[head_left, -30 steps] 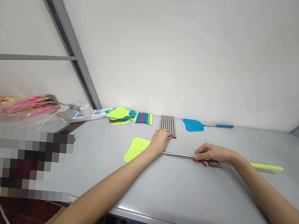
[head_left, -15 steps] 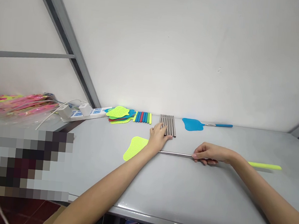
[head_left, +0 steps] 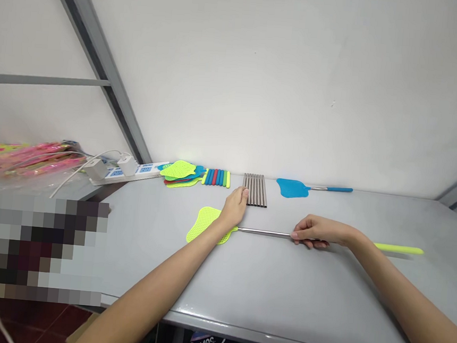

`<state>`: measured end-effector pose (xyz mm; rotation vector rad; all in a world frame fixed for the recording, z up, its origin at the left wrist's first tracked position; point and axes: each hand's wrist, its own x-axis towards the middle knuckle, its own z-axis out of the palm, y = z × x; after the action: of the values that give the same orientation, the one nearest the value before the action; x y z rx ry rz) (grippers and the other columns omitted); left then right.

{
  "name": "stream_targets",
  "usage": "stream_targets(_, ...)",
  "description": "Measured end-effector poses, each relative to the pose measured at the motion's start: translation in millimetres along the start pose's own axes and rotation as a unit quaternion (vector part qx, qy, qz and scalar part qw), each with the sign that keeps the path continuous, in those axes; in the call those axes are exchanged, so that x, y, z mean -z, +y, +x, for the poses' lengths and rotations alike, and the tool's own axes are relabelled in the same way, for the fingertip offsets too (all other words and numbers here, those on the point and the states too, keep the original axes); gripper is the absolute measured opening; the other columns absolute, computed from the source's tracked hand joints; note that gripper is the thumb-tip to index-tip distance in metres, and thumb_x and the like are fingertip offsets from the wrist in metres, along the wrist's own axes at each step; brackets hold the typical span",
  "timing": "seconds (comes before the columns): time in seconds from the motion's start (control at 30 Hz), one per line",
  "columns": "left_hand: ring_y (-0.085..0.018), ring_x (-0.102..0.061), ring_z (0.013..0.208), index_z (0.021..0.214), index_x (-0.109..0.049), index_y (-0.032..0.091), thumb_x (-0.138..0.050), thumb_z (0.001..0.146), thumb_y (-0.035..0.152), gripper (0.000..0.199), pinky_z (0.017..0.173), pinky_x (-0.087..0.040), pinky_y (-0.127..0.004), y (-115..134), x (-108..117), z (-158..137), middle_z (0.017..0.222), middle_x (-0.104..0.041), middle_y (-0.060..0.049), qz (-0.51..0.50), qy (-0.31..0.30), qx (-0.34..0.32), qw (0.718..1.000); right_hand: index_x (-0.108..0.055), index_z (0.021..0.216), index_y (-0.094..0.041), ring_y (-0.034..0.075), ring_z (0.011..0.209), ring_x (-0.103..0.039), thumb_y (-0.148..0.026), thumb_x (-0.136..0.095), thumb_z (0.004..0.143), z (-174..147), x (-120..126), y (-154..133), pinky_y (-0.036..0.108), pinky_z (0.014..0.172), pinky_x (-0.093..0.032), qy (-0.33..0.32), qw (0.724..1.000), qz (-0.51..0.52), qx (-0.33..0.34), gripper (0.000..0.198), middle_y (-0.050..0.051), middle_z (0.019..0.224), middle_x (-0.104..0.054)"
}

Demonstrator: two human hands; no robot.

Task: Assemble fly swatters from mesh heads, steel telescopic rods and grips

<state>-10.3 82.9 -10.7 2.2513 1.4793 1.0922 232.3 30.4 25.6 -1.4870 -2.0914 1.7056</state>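
My right hand [head_left: 317, 231] is closed around the metal rod of a yellow-green fly swatter [head_left: 206, 222]. The swatter lies across the table with its perforated head to the left and its yellow handle [head_left: 400, 249] to the right. Beyond the swatter's neck, my left hand [head_left: 235, 206] is closed at the left side of a row of metal tubes [head_left: 257, 191]. Its thumb is by the nearest tube; most of its fingers are hidden, and I cannot tell whether a tube is between them. My left forearm covers part of the swatter head.
A blue fly swatter [head_left: 294, 188] lies by the wall. Left of the tubes are a row of coloured handles [head_left: 216, 178] and a pile of swatter heads [head_left: 180, 171]. A power strip [head_left: 144, 171] with plugs and bagged pink items [head_left: 37, 161] are farther left.
My left hand has drawn back left from over the tubes to their left side, and its spread fingers have closed. My right hand keeps its hold on the rod. The view has shifted slightly.
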Motion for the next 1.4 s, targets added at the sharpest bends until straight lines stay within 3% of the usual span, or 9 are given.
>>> stream_targets(0.27,-0.016,-0.051,0.086,0.095,-0.047,0.018,-0.012,0.090,0.035,0.039,0.077,-0.039,-0.029,3.7,2.7,-2.4,0.088,-0.056,-0.006,-0.003,0.001,0.005,1.000,-0.057,0.067,-0.014,0.004,0.038,-0.032,-0.049,-0.056,0.067,-0.5,-0.3,-1.1,0.019,0.035,-0.022,0.000,1.000,-0.002,0.003,0.035,-0.003,0.051,-0.046)
stream_targets(0.4,-0.018,-0.045,0.102,0.107,-0.042,0.017,-0.011,0.090,0.035,0.039,0.086,-0.032,-0.034,20.6,12.7,-11.2,0.106,-0.052,-0.008,0.006,-0.010,-0.011,1.000,-0.057,0.068,-0.014,0.004,0.037,-0.033,-0.050,-0.055,0.069,0.2,0.2,0.5,0.019,0.035,-0.023,-0.004,1.000,-0.005,0.005,0.036,-0.003,0.050,-0.046)
stream_targets(0.47,-0.018,-0.042,0.106,0.107,-0.044,0.017,-0.016,0.089,0.036,0.038,0.089,-0.028,-0.033,33.0,18.4,-17.6,0.111,-0.051,-0.008,0.009,-0.042,-0.042,0.998,-0.057,0.068,-0.014,0.004,0.037,-0.033,-0.050,-0.054,0.069,0.2,0.4,1.1,0.019,0.035,-0.024,-0.005,1.000,-0.006,0.005,0.037,-0.003,0.050,-0.046)
stream_targets(0.6,-0.013,-0.053,0.074,0.078,-0.056,0.018,-0.027,0.087,0.037,0.036,0.069,-0.037,-0.023,52.5,23.8,-30.5,0.077,-0.059,-0.001,0.007,-0.180,-0.129,0.975,-0.059,0.071,-0.013,0.005,0.038,-0.034,-0.051,-0.054,0.069,-1.0,1.3,0.5,0.020,0.036,-0.025,0.002,1.000,-0.014,0.012,0.038,-0.002,0.050,-0.046)
stream_targets(0.67,-0.012,-0.052,0.068,0.074,-0.057,0.019,-0.033,0.085,0.039,0.033,0.062,-0.037,-0.022,54.8,23.4,-34.4,0.071,-0.058,0.000,0.015,-0.227,-0.152,0.962,-0.061,0.071,-0.012,0.006,0.040,-0.035,-0.051,-0.054,0.069,-2.0,1.8,-0.6,0.020,0.039,-0.026,0.019,0.999,-0.020,0.018,0.039,-0.002,0.051,-0.046)
stream_targets(0.93,-0.015,-0.050,0.060,0.073,-0.055,0.020,-0.030,0.084,0.042,0.035,0.049,-0.031,-0.023,44.0,26.1,-35.8,0.065,-0.056,-0.002,0.086,-0.293,-0.130,0.943,-0.063,0.068,-0.012,0.008,0.046,-0.034,-0.048,-0.050,0.072,-0.8,-7.5,-9.2,0.022,0.045,-0.025,0.066,0.997,-0.037,0.036,0.038,-0.001,0.051,-0.045)
stream_targets(1.2,-0.018,-0.055,0.066,0.082,-0.051,0.021,-0.023,0.087,0.039,0.034,0.053,-0.031,-0.025,56.6,26.2,-49.4,0.070,-0.059,-0.002,0.159,-0.283,-0.127,0.937,-0.055,0.056,-0.014,0.007,0.042,-0.022,-0.041,-0.044,0.076,3.2,-18.4,-13.8,0.024,0.046,-0.017,0.075,0.997,-0.032,0.016,0.036,-0.006,0.042,-0.028)
stream_targets(1.4,-0.018,-0.057,0.070,0.081,-0.049,0.021,-0.027,0.088,0.032,0.025,0.053,-0.032,-0.025,69.2,25.1,-57.3,0.077,-0.062,-0.002,0.177,-0.270,-0.142,0.936,-0.050,0.056,-0.015,0.006,0.042,-0.019,-0.041,-0.040,0.077,-6.0,-24.8,-12.0,0.024,0.044,-0.014,0.043,0.999,-0.009,-0.010,0.035,-0.006,0.046,-0.027)
